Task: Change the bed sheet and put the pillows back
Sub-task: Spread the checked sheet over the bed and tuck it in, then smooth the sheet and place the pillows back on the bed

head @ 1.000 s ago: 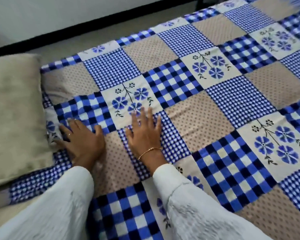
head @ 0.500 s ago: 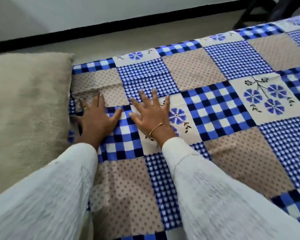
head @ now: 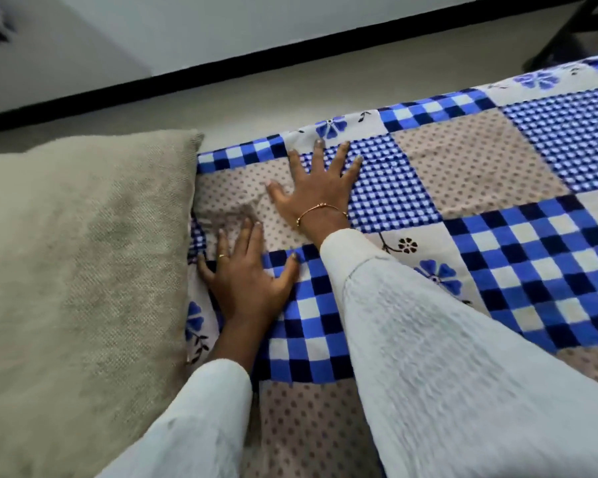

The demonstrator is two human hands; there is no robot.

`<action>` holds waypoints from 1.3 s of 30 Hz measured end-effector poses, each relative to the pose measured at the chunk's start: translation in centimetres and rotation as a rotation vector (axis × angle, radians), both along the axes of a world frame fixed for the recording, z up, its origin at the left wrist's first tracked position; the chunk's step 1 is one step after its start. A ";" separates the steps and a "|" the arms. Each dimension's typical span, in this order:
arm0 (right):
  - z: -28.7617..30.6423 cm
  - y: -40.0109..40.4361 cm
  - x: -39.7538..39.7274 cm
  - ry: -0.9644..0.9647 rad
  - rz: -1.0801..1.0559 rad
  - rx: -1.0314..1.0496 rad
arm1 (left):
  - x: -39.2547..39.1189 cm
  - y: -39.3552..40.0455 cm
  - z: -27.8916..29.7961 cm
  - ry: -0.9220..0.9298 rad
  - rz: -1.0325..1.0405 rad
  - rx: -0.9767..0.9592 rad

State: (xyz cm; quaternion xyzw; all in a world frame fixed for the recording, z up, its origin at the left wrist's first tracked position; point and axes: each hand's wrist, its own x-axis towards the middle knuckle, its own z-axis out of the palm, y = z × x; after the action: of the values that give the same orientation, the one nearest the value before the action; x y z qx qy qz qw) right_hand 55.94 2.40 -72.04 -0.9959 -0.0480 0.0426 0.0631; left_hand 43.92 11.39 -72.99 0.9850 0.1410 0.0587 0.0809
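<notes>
Lying flat on the bed, the checked bed sheet (head: 497, 174) runs long from the pillow (head: 83, 253) off to the right. The left hand (head: 246, 277), fingers spread, presses it beside the pillow. Farther off, the right hand (head: 320, 188) lies spread flat near the sheet's far edge.

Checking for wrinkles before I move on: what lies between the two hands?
In the head view, only sheet: a wrinkled dotted beige patch lies between the left hand and the right hand. Nothing else sits there.
</notes>
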 end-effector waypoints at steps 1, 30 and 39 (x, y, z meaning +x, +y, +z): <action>0.0 0.1 0.4 0.002 0.015 -0.007 | 0.9 0.8 0.4 -0.032 -0.017 -0.027; -0.6 4.9 12.5 0.178 0.132 -0.106 | 5.7 3.1 -1.4 -0.194 -0.079 0.031; 0.7 4.0 3.4 0.008 -0.265 0.185 | 5.9 3.2 -1.6 -0.202 -0.091 0.065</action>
State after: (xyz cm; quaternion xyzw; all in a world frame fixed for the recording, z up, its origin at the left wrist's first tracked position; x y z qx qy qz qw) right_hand 59.30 6.36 -71.32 -0.9833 0.0801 0.0335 0.1597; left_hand 49.77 14.62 -74.63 0.9815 0.0855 0.1582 0.0652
